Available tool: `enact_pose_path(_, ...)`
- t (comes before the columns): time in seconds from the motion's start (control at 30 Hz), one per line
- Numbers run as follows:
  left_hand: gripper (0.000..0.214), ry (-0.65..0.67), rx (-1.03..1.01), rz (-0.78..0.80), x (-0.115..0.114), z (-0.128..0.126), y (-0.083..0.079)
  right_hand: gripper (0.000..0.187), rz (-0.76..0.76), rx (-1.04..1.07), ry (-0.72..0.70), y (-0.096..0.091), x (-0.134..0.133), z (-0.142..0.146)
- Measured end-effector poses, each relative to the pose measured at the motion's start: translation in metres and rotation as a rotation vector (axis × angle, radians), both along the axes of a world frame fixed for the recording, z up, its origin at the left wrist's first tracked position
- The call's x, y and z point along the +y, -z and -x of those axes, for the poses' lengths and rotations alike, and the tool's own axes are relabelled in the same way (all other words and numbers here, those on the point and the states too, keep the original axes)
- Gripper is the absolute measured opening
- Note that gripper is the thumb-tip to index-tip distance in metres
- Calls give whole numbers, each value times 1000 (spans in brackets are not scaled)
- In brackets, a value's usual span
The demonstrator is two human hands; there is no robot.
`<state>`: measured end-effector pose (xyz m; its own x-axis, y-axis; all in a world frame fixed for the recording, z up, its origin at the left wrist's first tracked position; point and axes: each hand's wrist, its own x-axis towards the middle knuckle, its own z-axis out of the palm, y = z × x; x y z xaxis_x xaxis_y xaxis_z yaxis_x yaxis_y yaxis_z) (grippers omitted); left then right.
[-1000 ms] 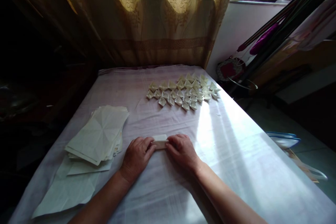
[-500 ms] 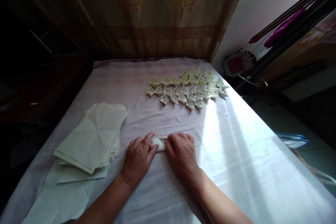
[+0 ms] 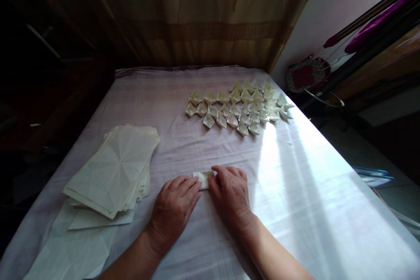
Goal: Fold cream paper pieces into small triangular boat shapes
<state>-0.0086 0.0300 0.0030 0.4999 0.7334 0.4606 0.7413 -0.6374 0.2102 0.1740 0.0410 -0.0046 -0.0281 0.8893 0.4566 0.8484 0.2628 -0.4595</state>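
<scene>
A small folded strip of white paper (image 3: 204, 179) lies on the cloth between my hands. My right hand (image 3: 231, 192) pinches its right end, thumb low and fingers curled over it. At the paper's lower left corner, my left hand (image 3: 175, 203) rests with its fingers stretched out side by side, the tips touching the edge. Part of the strip is hidden under my right fingers. To the left sits a stack of creased paper sheets (image 3: 114, 170), with more sheets poking out beneath. Farther back stand several folded paper boats (image 3: 232, 96) in loose rows.
A pale checked cloth (image 3: 147, 92) covers the table, with bright sunlight streaks on its right side. A patterned curtain (image 3: 203, 30) hangs behind it. Beyond the right edge are a round bag (image 3: 306, 74) and a blue-rimmed object (image 3: 374, 177).
My left hand has gone from pinching the strip's left end to lying with straightened fingers at its lower left corner. My right hand keeps its hold. The view has shifted slightly.
</scene>
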Motion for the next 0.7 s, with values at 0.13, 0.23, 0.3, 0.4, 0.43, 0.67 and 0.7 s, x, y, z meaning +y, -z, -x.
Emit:
enact_pose_path(0.13, 27, -5, 33, -2, -1, -1, 0, 16, 20, 16, 9, 1, 0, 0)
enact_pose_path(0.23, 27, -8, 41, 3, -1, -1, 0, 15, 29, 16, 10, 2, 0, 0)
enact_pose_path(0.3, 28, -10, 37, 3, -2, 0, 0, 14, 33, 18, 12, 2, -1, -1)
enact_pose_path(0.4, 28, -8, 33, 4, -2, 0, 0, 14, 38, 13, 14, 2, -1, -1)
enact_pose_path(0.43, 28, -6, 34, 8, -2, 0, 0, 14, 40, 8, 12, 2, -1, -1)
enact_pose_path(0.67, 26, -10, 18, 9, -1, -1, -1, 13, 37, 14, 6, 3, -1, -1)
enact_pose_path(0.7, 26, -12, 21, 11, -1, -1, -1, 13, 39, 12, 8, 3, -1, -1)
